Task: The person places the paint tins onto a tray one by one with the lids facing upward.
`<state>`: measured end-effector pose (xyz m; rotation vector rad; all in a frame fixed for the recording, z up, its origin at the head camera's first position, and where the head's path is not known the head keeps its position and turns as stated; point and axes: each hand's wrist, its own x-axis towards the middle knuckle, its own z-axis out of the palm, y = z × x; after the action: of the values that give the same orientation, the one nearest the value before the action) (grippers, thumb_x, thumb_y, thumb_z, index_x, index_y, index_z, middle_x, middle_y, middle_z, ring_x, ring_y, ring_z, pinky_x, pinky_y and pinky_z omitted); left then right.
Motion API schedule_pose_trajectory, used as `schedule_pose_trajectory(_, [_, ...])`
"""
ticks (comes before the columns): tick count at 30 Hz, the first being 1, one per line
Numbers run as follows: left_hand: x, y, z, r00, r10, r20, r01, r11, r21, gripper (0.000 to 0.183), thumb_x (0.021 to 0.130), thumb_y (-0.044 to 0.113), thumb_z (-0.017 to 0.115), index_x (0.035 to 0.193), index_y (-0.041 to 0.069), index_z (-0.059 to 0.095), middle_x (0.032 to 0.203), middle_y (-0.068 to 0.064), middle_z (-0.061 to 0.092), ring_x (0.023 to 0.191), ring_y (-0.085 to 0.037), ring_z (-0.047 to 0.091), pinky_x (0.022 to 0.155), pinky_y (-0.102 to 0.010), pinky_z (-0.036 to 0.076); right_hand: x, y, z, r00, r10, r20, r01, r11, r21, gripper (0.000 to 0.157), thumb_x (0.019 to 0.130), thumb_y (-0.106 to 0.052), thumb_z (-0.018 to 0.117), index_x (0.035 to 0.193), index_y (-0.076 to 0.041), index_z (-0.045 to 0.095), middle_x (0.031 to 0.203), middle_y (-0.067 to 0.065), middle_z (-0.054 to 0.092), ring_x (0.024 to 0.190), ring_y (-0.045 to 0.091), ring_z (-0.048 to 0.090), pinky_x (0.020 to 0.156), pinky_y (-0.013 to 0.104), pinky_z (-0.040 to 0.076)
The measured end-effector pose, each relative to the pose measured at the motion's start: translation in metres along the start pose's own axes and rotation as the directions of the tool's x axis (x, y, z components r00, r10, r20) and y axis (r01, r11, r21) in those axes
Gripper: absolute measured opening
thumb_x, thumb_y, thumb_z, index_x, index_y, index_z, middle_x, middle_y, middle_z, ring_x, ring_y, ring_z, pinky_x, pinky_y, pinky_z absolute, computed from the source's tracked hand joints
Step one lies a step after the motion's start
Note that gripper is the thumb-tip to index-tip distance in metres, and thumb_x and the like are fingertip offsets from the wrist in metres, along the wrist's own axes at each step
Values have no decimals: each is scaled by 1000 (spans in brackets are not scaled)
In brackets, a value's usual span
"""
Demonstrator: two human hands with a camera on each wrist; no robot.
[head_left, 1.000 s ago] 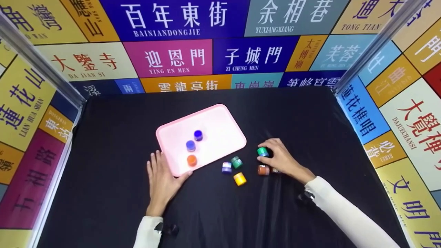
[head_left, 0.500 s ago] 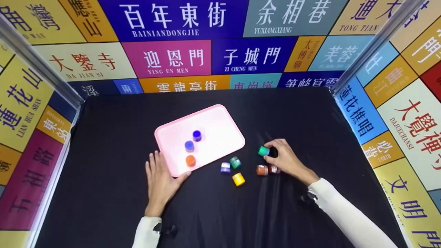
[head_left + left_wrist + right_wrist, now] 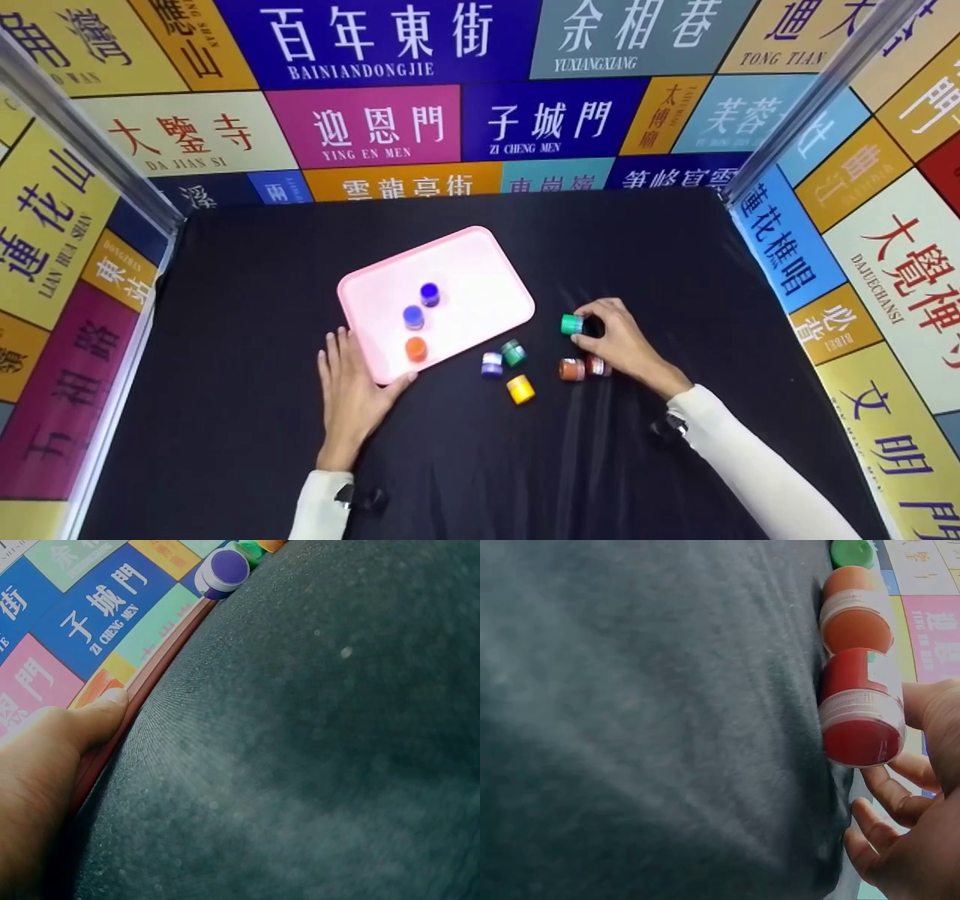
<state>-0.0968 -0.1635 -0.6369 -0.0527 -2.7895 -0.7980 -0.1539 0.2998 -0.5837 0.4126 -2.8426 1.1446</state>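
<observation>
Green jar [image 3: 570,324] is pinched in the right hand [image 3: 619,337], whose thumb and fingers are bent around it, over the counter [image 3: 225,300] just right of the tray [image 3: 486,300]. It lies sideways in the grip; whether it touches the black cloth [image 3: 472,472] I cannot tell. That grip shows only from the head. The right wrist view gives curled fingers partly hidden behind the red jar [image 3: 862,706], and the held jar cannot be made out there.

The left hand [image 3: 352,390] lies against the tray's left side with its fingers straight, thumb at the near corner; its wrist view shows the thumb on the rim but not the fingers.

Only the head view clearly shows the tray's load: a blue jar [image 3: 429,294], a violet jar [image 3: 413,317] and an orange jar [image 3: 416,349]. Between tray and right hand are a purple jar [image 3: 492,364], a dark green jar [image 3: 514,352], a yellow jar [image 3: 520,389] and, beside the red one, a brown jar [image 3: 571,369].

Up close, the red and brown jars are short cylinders with clear ribbed bands and round ends, lying on their sides. The cloth, smooth and creased from above, shows a fine weave at the left wrist. The tray is pink, shallow and round-cornered.
</observation>
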Motion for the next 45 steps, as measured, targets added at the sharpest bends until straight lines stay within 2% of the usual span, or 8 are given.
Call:
schedule_pose_trajectory(13, [-1, 2, -1, 1000, -1, 3, 1, 1000, 9, 133, 81, 73, 84, 167, -11, 29, 173, -37, 30, 166, -53, 16, 135, -64, 4, 19, -11, 7, 1000, -8, -3, 8, 1000, 29, 36, 87, -12, 92, 118, -2, 78, 118, 15, 75, 122, 36, 59, 109, 50, 45])
schedule_pose_trajectory(22, [1, 3, 0, 1000, -6, 15, 6, 1000, 10, 134, 81, 74, 84, 168, -11, 28, 173, -37, 29, 167, -51, 15, 136, -62, 3, 35, -20, 11, 1000, -17, 7, 17, 1000, 25, 35, 90, -15, 92, 121, -3, 78, 121, 14, 76, 123, 35, 58, 110, 52, 44])
schedule_pose_trajectory(30, [0, 2, -1, 1000, -7, 11, 7, 1000, 4, 134, 81, 73, 84, 168, -11, 27, 173, -37, 28, 166, -52, 15, 135, -62, 3, 50, -33, 16, 998, -64, 19, 64, 998, 15, 37, 90, -14, 92, 121, -1, 78, 121, 16, 75, 122, 37, 57, 109, 50, 44])
schedule_pose_trajectory(37, [0, 0, -1, 1000, -16, 23, 16, 1000, 2, 134, 81, 74, 83, 169, -11, 26, 175, -36, 26, 167, -51, 13, 136, -62, 1, 60, -45, 26, 996, -74, 58, 73, 997, 23, 39, 90, -13, 92, 123, 0, 78, 122, 14, 74, 124, 35, 55, 112, 50, 43])
schedule_pose_trajectory(45, [1, 0, 0, 1000, -9, 6, 9, 1000, 23, 135, 81, 76, 82, 167, -12, 28, 173, -37, 29, 166, -52, 16, 136, -62, 3, 67, -55, 39, 984, -167, 61, 167, 986, 11, 41, 87, -13, 93, 122, 0, 77, 118, 15, 74, 121, 35, 57, 107, 49, 48])
